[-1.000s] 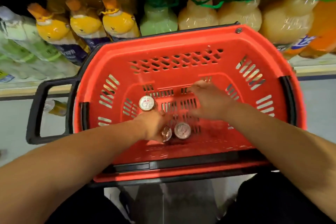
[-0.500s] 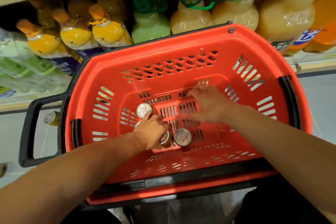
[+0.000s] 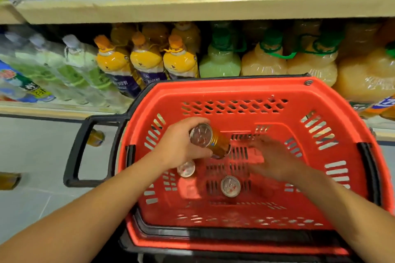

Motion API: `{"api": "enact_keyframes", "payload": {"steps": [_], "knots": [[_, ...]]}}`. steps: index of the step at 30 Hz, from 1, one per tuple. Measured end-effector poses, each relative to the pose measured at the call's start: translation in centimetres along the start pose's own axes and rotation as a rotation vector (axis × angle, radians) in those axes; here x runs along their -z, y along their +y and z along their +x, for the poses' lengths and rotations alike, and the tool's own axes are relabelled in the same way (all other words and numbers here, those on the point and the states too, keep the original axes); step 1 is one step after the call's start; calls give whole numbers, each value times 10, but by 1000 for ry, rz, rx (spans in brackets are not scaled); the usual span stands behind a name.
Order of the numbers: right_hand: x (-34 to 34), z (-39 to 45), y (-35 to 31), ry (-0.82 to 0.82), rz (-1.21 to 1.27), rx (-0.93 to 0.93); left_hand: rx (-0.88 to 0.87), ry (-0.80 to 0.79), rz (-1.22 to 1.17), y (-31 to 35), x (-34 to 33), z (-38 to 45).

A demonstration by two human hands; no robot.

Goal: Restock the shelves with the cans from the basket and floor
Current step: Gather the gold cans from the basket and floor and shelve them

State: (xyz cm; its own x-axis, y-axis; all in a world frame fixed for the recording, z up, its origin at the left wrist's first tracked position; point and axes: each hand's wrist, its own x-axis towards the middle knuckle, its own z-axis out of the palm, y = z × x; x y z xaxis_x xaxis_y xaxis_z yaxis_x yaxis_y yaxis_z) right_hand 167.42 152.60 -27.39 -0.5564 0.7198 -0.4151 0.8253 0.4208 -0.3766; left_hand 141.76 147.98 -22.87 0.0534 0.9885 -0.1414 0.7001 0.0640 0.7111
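At nine o'clock two cans lie on the floor: one at the far left edge (image 3: 9,180), one seen through the basket's black handle (image 3: 96,137). Both are mine to collect later. Moving right, my left hand (image 3: 181,145) has its fingers wrapped round a gold can (image 3: 211,140), tilted, its silver top toward me, lifted above the floor of the red basket (image 3: 235,92). Just under that hand, at about seven o'clock from it, a second can (image 3: 186,168) stands upright in the basket, and a third (image 3: 230,186) stands near the middle of the basket floor. At three o'clock from the held can, my right hand (image 3: 275,156) hovers over the basket with fingers spread and holding nothing; it is blurred, so I cannot tell more. Above, at twelve o'clock, the shelf (image 3: 192,9) carries bottles and price tags. I judge the job well short of done: one can in hand, two in the basket, two on the floor.
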Motion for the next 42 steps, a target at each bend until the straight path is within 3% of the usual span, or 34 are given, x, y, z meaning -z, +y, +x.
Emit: {"api": "enact_keyframes", "payload": {"steps": [9,16,19,24,31,37,42], "knots": [[-27,28,-14,-270,-105,145,68,48,-373,5,14,4],[-64,50,-27,-572,-342,309,107,28,-289,-9,26,11],[-75,48,-29,-590,-413,344,111,36,-275,-11,29,16],[-86,51,-17,-480,-339,432,93,97,-287,-9,34,23],[-67,46,-12,-162,166,102,93,159,-303,-9,42,16],[2,9,-47,89,630,-151,182,196,-404,12,68,-26],[88,-44,-104,202,789,-212,277,179,-495,49,138,-77]]}}
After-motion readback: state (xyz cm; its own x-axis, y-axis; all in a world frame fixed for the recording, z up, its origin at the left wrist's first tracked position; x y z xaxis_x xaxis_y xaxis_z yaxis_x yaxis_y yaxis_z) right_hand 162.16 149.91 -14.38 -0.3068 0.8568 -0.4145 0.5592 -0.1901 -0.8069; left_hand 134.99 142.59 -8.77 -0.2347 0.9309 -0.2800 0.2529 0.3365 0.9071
